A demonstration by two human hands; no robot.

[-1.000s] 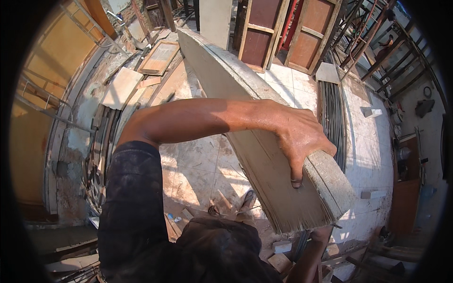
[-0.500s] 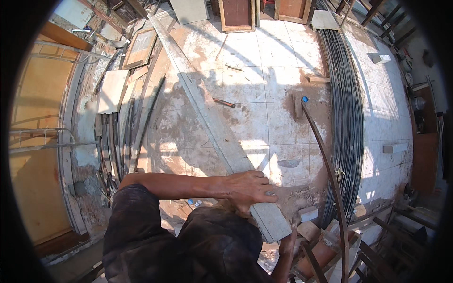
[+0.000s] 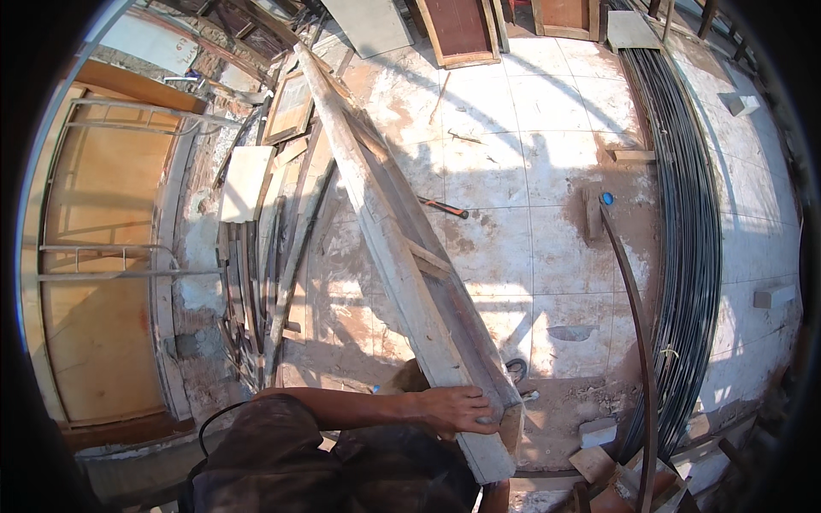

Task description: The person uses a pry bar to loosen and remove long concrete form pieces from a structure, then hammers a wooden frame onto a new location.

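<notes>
**Framed wooden panel (image 3: 398,274) tilted on edge, left hand (image 3: 457,412) clasping its near end**

White tiled floor (image 3: 483,171), dusty and streaked with shadow, fills the middle. Across it slants the long panel, its far end at 11 o'clock and its near end between 5 and 6; its pale side faces up, and its recessed side, crossed by short battens, faces 2 o'clock. A yellow-brown door panel (image 3: 103,342) stands at 9 o'clock. A thick bundle of dark rods (image 3: 684,256) lies at 3. Scrap timber strips (image 3: 295,256) lie between 9 and 10, and a maroon framed door (image 3: 462,30) stands at 12. A curved dark strip (image 3: 637,342) bends through 4 o'clock.

The left hand lies across the near end, fingers curled over the pale side and gripping it; the thumb is hard to make out. Only a sliver of the right hand (image 3: 494,498) shows below that end, so I cannot tell its grip.

Smaller still, an orange-and-black handled tool (image 3: 445,207) lies just beside the panel, towards 1 o'clock.
</notes>
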